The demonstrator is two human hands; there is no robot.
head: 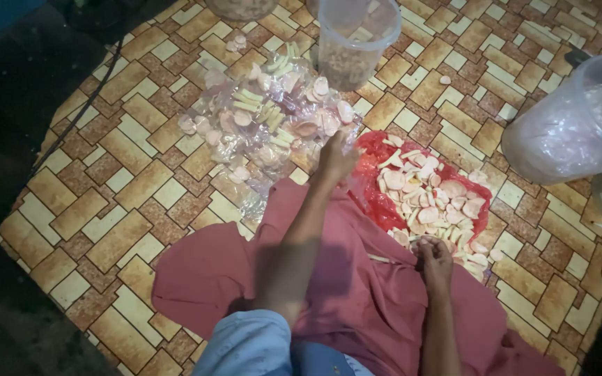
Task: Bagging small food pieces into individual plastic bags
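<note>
My left hand (336,159) reaches forward over the pink cloth (357,299) and pinches a small clear packet at the near edge of a heap of clear packets of pale snack pieces (266,118). My right hand (435,256) rests lower, fingers curled on a few pale pieces at the near edge of the red plastic sheet (377,202). Loose round and stick-shaped snack pieces (426,195) are piled on that sheet, between my two hands.
A clear plastic jar (352,42) stands beyond the packet heap. A large clear tub lined with plastic (573,122) sits at the right. Another container (242,7) is at the top edge. The floor is patterned tile (106,209); a dark cable (85,104) runs at left.
</note>
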